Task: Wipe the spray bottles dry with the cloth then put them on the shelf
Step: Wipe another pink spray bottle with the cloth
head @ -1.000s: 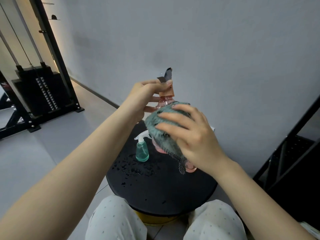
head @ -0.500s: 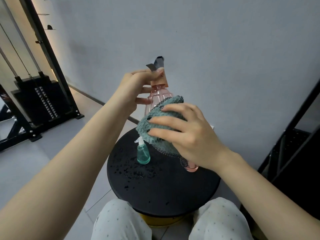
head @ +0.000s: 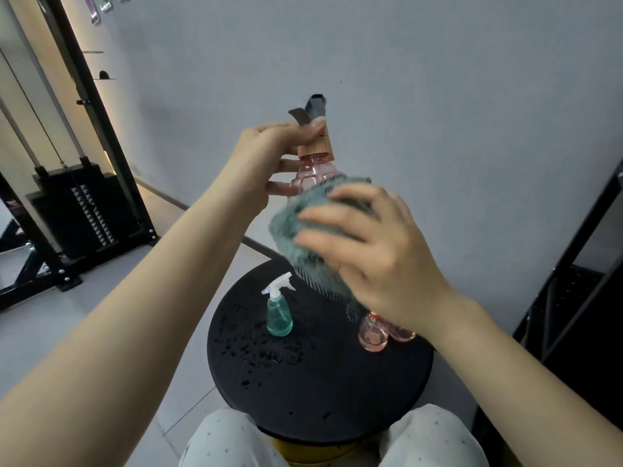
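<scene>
Head view: the right hand [head: 374,261] and a grey-green cloth [head: 303,237] hide most of the pink bottle [head: 312,173]; its base cannot be seen. The bottle is clear pink with a wood-tone collar and dark trigger, held up above the round black surface [head: 320,382]. Left hand [head: 266,156] fingers grasp its neck. Right hand fingers press the cloth against its body. A teal spray bottle [head: 279,311] and small pink bottle [head: 372,332] stand on the wet surface, well apart.
</scene>
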Tool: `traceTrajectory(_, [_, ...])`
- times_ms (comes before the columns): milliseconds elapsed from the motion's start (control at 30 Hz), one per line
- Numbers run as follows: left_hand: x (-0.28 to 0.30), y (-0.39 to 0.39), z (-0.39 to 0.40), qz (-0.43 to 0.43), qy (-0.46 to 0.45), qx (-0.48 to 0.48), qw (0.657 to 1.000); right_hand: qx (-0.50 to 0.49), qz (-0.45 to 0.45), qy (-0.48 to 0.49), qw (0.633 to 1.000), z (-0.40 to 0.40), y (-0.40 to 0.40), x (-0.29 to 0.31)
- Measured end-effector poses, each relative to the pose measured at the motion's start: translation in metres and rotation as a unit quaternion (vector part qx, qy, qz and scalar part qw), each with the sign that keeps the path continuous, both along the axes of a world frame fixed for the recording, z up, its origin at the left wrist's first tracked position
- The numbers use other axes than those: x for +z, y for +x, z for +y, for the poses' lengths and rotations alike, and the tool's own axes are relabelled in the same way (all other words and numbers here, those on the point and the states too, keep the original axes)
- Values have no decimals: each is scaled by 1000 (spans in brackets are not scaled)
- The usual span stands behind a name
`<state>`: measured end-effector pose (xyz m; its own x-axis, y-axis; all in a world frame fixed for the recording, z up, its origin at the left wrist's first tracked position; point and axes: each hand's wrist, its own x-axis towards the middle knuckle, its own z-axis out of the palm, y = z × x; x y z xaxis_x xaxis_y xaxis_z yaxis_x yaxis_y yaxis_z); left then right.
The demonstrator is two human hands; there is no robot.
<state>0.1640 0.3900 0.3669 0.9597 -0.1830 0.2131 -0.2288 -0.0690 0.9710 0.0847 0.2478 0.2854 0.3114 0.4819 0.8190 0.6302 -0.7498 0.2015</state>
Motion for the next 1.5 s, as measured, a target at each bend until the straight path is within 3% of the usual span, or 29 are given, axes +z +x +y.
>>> traceTrajectory(100, [-4,0,3,5,0,-1,1000,12,-26,-118,993,-7,-11,-27])
traceTrajectory(167, [-9,0,4,6,2,-8,1000,21,-15,-148,989,-11,-12,-35])
traceTrajectory(367, [-22,-7,-4,10,7,-39,999,-4,70,35,997,-1,-2,-15])
traceTrajectory(533, [-34,-10,-13,30,-57,-70,995,-56,90,134,985,12,4,-13])
traceTrajectory(600, [-36,-10,-11,28,-29,-53,998,-72,79,97,990,16,-3,-22])
traceTrajectory(733, [-42,-6,-7,34,14,-27,999,-51,40,-79,995,13,-17,-51])
traceTrajectory(800, [-45,-7,-9,39,22,-28,999,-43,46,-94,994,11,-16,-55])
traceTrajectory(1033, [-49,-19,-19,59,-27,-80,995,-40,135,110,984,6,-3,-27])
traceTrajectory(1100, [-49,-19,-19,59,-28,-72,995,-48,129,127,982,6,-5,-30])
traceTrajectory(1333, [-55,-8,-13,47,29,-40,998,-30,65,-134,988,2,-21,-71])
traceTrajectory(1500, [-62,-12,-19,54,34,-61,996,-47,88,-79,992,4,-15,-59])
